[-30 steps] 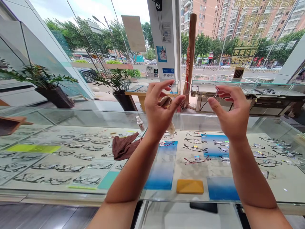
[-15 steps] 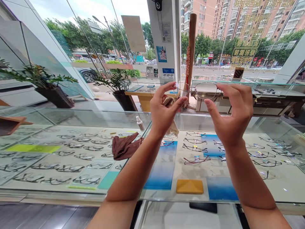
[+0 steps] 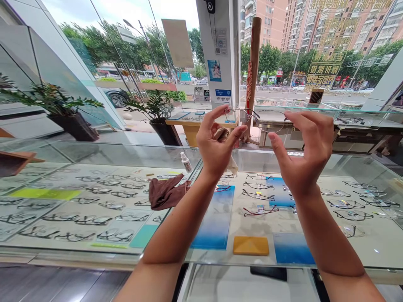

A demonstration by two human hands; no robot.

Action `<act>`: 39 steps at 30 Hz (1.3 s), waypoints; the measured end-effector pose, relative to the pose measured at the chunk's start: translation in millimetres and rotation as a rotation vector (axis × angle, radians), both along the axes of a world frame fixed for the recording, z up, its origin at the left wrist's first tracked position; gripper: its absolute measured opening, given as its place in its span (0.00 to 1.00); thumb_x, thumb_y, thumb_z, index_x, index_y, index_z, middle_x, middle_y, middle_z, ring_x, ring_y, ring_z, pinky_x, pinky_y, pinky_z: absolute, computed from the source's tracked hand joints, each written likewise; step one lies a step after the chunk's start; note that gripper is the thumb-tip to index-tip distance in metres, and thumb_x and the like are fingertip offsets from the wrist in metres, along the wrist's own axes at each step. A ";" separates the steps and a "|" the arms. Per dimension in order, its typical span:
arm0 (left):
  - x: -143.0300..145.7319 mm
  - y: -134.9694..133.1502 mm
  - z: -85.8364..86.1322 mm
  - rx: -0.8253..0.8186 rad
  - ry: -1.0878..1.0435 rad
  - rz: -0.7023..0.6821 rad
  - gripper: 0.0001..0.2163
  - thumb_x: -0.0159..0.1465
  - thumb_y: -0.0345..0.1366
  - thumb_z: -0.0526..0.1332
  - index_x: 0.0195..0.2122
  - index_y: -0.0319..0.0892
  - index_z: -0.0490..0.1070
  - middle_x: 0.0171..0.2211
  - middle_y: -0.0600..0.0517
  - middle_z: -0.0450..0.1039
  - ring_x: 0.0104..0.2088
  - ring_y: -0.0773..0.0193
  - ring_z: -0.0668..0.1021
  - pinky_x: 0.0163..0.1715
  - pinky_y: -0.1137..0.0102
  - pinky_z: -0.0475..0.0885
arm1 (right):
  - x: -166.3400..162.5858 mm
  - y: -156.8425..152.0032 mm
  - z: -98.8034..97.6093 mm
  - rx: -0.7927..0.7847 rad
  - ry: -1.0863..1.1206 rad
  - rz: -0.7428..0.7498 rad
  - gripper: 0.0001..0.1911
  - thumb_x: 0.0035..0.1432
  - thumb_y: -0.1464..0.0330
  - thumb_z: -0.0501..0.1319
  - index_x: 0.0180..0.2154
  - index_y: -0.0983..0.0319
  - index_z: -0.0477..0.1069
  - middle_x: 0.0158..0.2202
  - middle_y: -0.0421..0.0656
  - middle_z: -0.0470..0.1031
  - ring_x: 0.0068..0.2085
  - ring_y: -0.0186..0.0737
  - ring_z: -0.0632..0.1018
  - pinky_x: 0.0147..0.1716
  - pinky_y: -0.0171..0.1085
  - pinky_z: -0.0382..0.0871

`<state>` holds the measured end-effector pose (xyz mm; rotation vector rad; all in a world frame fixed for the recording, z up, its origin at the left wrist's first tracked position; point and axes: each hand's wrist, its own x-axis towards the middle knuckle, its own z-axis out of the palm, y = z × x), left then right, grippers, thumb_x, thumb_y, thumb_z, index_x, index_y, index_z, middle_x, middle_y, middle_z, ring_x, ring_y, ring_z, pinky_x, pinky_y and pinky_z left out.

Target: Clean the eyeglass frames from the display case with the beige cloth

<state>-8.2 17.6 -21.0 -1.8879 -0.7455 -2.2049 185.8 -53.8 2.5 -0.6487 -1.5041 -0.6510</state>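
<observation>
I hold a pair of thin metal-framed glasses (image 3: 258, 118) up at eye level between both hands. My left hand (image 3: 217, 142) pinches the frame's left end with its fingertips and also keeps a beige cloth (image 3: 224, 138) tucked in the palm, its end hanging below the wrist. My right hand (image 3: 304, 151) pinches the frame's right end, thumb below and fingers above. Both hands are raised over a glass display counter (image 3: 126, 256).
Under the counter glass lie several rows of glasses (image 3: 94, 207) on pale and blue mats. A brown cloth (image 3: 165, 192), a small white bottle (image 3: 185, 162) and a yellow pad (image 3: 251, 246) rest on the glass. Potted plants (image 3: 157, 113), a pillar and another glass case stand beyond.
Both hands have lifted the glasses slightly and drawn a little closer together. The frame now sits more level between the fingertips.
</observation>
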 end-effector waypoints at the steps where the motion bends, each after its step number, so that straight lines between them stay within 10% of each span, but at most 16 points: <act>1: -0.3 -1.2 0.1 0.011 -0.014 0.030 0.25 0.61 0.49 0.74 0.57 0.51 0.73 0.54 0.47 0.79 0.49 0.57 0.81 0.38 0.66 0.77 | -0.1 0.0 -0.1 -0.041 0.021 0.015 0.17 0.66 0.64 0.66 0.56 0.51 0.73 0.50 0.44 0.76 0.53 0.50 0.76 0.53 0.53 0.73; 13: 3.5 -17.3 4.8 0.185 -0.035 0.157 0.25 0.63 0.55 0.70 0.58 0.54 0.71 0.53 0.49 0.71 0.43 0.59 0.75 0.28 0.62 0.69 | 1.0 5.6 -1.5 -0.396 0.266 0.298 0.15 0.68 0.59 0.60 0.53 0.51 0.77 0.53 0.44 0.81 0.49 0.45 0.81 0.49 0.50 0.77; 22: -3.0 2.0 -6.2 0.115 0.039 0.000 0.32 0.63 0.64 0.63 0.62 0.52 0.65 0.58 0.50 0.68 0.62 0.47 0.69 0.42 0.55 0.72 | 2.8 4.6 1.3 -0.429 0.376 0.471 0.12 0.69 0.57 0.61 0.45 0.52 0.80 0.46 0.42 0.83 0.46 0.44 0.83 0.48 0.48 0.77; 39: 13.8 -32.5 4.2 -0.004 -0.029 0.083 0.25 0.59 0.54 0.74 0.54 0.52 0.75 0.47 0.48 0.73 0.48 0.55 0.75 0.43 0.62 0.74 | 16.1 20.7 2.1 -0.759 0.591 0.735 0.21 0.58 0.47 0.67 0.43 0.54 0.79 0.46 0.42 0.84 0.34 0.35 0.79 0.32 0.39 0.74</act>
